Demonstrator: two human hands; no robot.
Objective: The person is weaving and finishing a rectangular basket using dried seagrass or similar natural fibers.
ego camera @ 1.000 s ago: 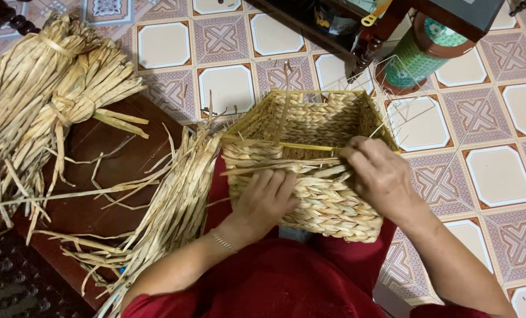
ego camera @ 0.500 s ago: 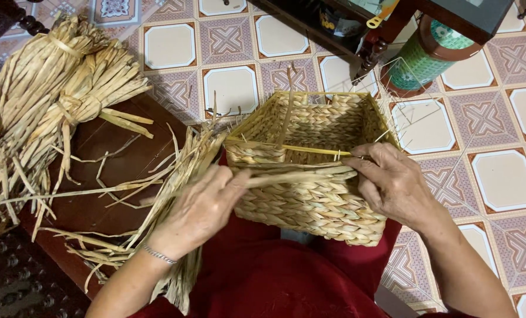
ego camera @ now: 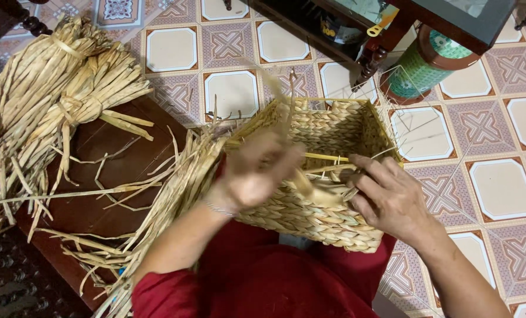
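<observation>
A rectangular woven straw basket (ego camera: 333, 126) rests on my lap over red cloth. My left hand (ego camera: 257, 174), blurred by motion, is at the basket's near left rim, closed on a pale straw strand (ego camera: 280, 94) that rises up across the basket. My right hand (ego camera: 386, 197) presses on the near right rim, fingers holding the weave where thin yellow strips (ego camera: 328, 158) cross the opening. A sheaf of loose straw (ego camera: 183, 188) lies beside my left forearm.
Large bundles of dried straw (ego camera: 45, 100) sit at the left on a dark wooden surface (ego camera: 113, 147). A green cylindrical container (ego camera: 422, 68) and dark furniture (ego camera: 357, 29) stand at the top right on the patterned tile floor (ego camera: 498, 182).
My left hand has moved from the loose straw at the left back to the basket's rim, pulling a strand upward. My right hand stays on the near rim.
</observation>
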